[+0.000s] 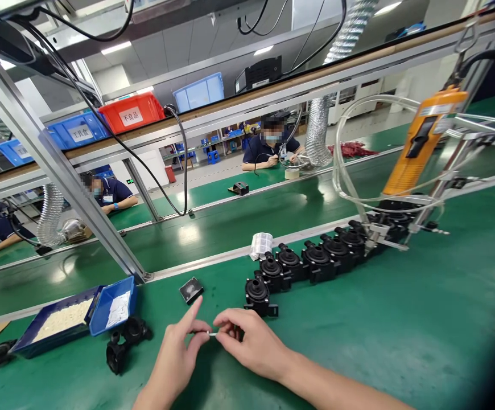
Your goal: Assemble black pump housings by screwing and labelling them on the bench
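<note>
Pinching small white part between both hands

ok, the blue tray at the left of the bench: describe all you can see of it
The blue tray is a shallow plastic box with low walls, lying flat on the green bench mat at its left end. A divider splits it: the larger left compartment holds a bed of small white parts, the smaller right one a clear bag. Black housings lie just in front. Neither hand touches it.
</note>
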### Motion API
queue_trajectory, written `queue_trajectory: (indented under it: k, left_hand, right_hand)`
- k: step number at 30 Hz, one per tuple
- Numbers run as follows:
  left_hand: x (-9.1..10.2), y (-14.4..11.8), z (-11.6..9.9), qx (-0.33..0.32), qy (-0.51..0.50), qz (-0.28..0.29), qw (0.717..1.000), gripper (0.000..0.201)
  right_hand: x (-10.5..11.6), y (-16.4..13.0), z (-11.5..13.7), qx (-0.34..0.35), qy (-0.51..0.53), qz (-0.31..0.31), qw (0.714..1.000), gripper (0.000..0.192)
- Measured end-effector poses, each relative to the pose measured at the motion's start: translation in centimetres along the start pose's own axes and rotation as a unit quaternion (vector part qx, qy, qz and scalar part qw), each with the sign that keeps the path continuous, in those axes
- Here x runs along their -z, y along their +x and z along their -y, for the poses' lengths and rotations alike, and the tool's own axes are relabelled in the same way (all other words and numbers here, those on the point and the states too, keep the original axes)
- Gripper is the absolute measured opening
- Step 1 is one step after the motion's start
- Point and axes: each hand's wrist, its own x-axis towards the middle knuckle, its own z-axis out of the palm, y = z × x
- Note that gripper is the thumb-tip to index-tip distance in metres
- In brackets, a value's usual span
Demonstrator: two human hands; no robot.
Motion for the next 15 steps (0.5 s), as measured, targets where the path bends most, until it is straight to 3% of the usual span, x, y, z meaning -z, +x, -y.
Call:
queue_trajectory:
  k: [3,5,15]
  left_hand:
    - [0.44,0.4,-0.14,0.074,-0.15,-0.023,0.986,0.074]
    - [0.71,0.57,-0.13,0.088,-0.21,-0.029,0.973,0.081]
    - [0.54,0.22,0.02,0.039,-0.186,-0.01,0.982,0.072]
  right_hand:
    - [0.0,-0.15,0.58,0.03,0.034,-0.044,0.998,0.009]
    - [0.03,-0.22,0.93,0.04,0.063,-0.069,0.995,0.009]
    - [-0.46,-0.18,0.43,-0.012,0.087,-0.068,0.994,0.013]
